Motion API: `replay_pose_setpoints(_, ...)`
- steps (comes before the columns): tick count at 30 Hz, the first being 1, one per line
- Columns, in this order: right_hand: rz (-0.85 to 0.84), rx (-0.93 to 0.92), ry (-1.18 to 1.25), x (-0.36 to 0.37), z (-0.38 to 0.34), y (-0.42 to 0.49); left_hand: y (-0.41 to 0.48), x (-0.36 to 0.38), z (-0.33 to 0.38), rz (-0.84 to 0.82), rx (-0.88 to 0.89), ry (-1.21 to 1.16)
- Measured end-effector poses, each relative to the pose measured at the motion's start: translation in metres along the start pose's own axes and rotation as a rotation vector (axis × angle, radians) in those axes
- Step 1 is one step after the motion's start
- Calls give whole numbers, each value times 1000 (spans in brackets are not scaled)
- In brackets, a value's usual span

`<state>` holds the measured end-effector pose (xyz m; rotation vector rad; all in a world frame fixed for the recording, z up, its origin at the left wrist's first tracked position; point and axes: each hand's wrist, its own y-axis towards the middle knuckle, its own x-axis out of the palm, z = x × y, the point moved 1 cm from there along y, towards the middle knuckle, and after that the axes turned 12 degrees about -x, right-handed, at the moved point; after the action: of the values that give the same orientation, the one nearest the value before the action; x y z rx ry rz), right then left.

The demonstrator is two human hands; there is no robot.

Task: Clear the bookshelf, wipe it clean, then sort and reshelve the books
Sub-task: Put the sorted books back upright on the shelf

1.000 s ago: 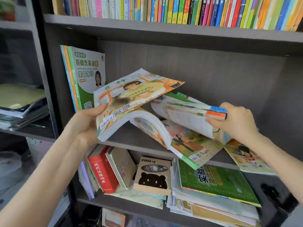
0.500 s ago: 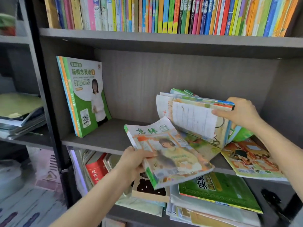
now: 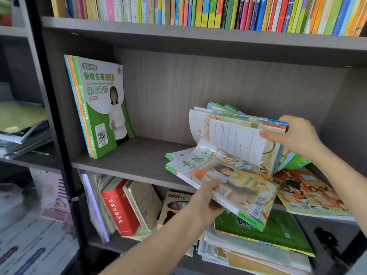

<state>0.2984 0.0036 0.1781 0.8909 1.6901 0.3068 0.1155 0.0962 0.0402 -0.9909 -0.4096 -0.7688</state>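
On the right of the middle shelf (image 3: 135, 155) lies a loose pile of illustrated magazines. My left hand (image 3: 204, 205) grips the near edge of the front magazine (image 3: 228, 181), whose cover shows a figure in yellow; it juts out past the shelf's front edge. My right hand (image 3: 294, 135) holds a tilted stack of magazines (image 3: 238, 135) by its upper right edge, thumb on an open white page. Another magazine (image 3: 309, 193) lies flat under my right wrist. Three green and white textbooks (image 3: 99, 108) lean upright at the shelf's left end.
The top shelf holds a tight row of colourful books (image 3: 198, 10). Below, a red dictionary (image 3: 119, 209), a spiral notebook (image 3: 145, 203), a "cookie" box (image 3: 174, 205) and a green book (image 3: 278, 233) on a paper pile. Flat books (image 3: 21, 128) lie in the left unit.
My left hand carried the front magazine down from mid-air at the left and brought it right, onto the pile. My right hand tilted the stack up more steeply.
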Motion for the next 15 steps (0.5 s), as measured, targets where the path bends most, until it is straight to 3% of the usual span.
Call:
replay_pose_setpoints(6,15,1,44,2,9,1,-3,-15,7,169,178,55)
replay_pose_setpoints(12,5,-24,73,16,2,-9,-65,-96,53,329,326,145)
replay_pose_setpoints(15,-39,-75,-43,27,-19,-27,-81,-126,78,420,345,208)
